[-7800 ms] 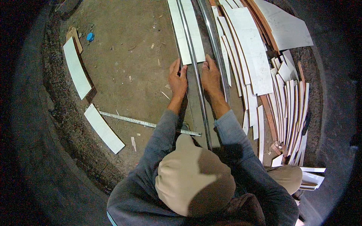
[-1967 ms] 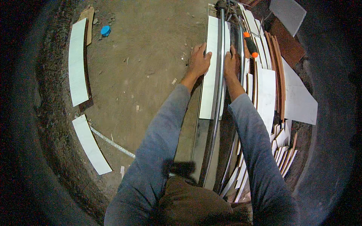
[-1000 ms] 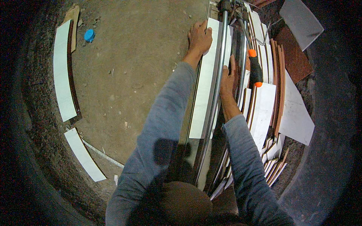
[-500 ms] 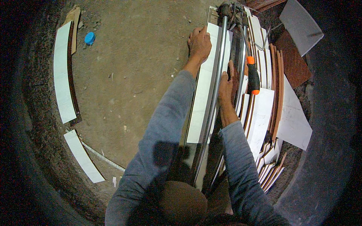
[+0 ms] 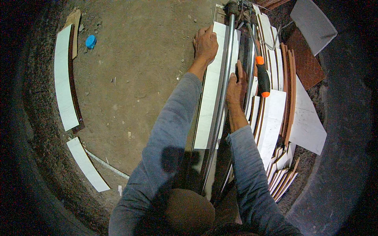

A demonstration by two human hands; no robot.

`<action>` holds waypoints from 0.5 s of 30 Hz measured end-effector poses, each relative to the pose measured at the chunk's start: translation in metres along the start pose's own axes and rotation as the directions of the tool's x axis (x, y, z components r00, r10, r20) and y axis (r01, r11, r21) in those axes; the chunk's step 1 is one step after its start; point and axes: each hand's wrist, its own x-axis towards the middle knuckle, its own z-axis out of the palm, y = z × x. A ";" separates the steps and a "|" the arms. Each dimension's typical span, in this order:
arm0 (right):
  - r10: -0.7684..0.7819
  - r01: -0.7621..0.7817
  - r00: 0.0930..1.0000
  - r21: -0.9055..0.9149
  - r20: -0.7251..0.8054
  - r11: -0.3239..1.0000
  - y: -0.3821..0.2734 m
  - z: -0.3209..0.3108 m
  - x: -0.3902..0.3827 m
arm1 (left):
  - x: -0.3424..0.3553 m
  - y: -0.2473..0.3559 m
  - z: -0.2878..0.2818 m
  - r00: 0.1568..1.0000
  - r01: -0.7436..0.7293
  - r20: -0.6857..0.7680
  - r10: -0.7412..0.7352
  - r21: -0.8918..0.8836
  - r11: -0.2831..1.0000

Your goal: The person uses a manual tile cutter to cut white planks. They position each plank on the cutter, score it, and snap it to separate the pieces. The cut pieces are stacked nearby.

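A long white tile (image 5: pixel 210 86) lies lengthwise on a manual tile cutter, under its shiny metal rail (image 5: pixel 227 70). My left hand (image 5: pixel 205 46) is closed on the tile's left edge near the far end, fingers curled over the side. Between the cutter's two rails, my right hand (image 5: pixel 236 89) holds the tile's right side, thumb against its edge and index finger pointing away from me. The undersides of the fingers are hidden. Just right of that hand is the cutter's black and orange handle (image 5: pixel 263 78), on a metal rod leading to the carriage (image 5: pixel 244 13) at the far end.
Several white tile strips (image 5: pixel 271 118) with brown edges are stacked along the right. Beyond them lie a grey-white tile piece (image 5: pixel 307 118) and a brown tile (image 5: pixel 305 59). On the dusty floor at left are two white strips (image 5: pixel 65 82), a blue cap (image 5: pixel 91 41) and a measuring tape (image 5: pixel 106 163).
The view has shifted slightly. Both hands stay at the same places on the tile, and the cutter's handle has not visibly moved along the rails.
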 end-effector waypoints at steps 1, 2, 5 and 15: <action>0.012 -0.012 1.000 0.003 0.005 1.000 0.000 0.000 0.000 | 0.000 0.001 -0.001 0.999 -0.032 -0.030 0.032 -0.005 0.999; 0.023 -0.023 1.000 0.007 0.010 1.000 0.000 0.000 -0.001 | 0.000 0.001 -0.001 0.999 -0.031 -0.029 0.031 -0.006 0.999; 0.003 -0.003 1.000 0.021 0.006 1.000 -0.001 -0.001 -0.001 | 0.000 0.001 -0.001 1.000 -0.011 -0.014 0.011 0.005 1.000; -0.017 0.017 1.000 0.028 0.000 0.999 -0.003 -0.001 -0.001 | -0.002 0.002 -0.001 0.999 -0.029 -0.039 0.028 -0.022 0.999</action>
